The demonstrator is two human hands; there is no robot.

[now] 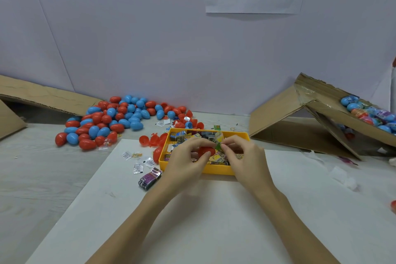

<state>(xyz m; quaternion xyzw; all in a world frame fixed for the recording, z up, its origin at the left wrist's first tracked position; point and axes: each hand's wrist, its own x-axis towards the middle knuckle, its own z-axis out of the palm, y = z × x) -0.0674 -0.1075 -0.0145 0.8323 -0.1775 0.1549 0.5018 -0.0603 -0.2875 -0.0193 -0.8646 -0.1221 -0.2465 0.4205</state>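
Two hands at work, close together above a yellow tray (pixel 216 171). With the left hand (pixel 188 154), gripping a red egg shell (pixel 206 150): fingers curled over its top, thumb pressed against its near side. With the right hand (pixel 242 154), pinching a small green piece (pixel 218 146) between thumb and forefinger, right at the shell's upper right edge, touching or nearly so; cannot tell which. Shell held just above the tray's middle, clear of its rim.

Beneath: the yellow tray, shallow, rectangular, filled with small printed packets (pixel 182 135). Just left of the tray, several open red shell halves (pixel 150 140). Nearer on the left, on a white sheet (pixel 192 221), a few small white sachets (pixel 137 168) and a dark purple stack of packets (pixel 150 178).

Farther back on the left, a loose heap of red and blue eggs (pixel 111 118) on the grey table (pixel 32 178). Behind that heap, a flattened cardboard flap (pixel 42 96) against the wall (pixel 150 49). Well off to the right, a tilted cardboard box (pixel 278 109) with wrapped eggs (pixel 368 111) inside. High on the wall, a paper sign (pixel 255 4) with a red bar and two large printed characters, cut off at the top.
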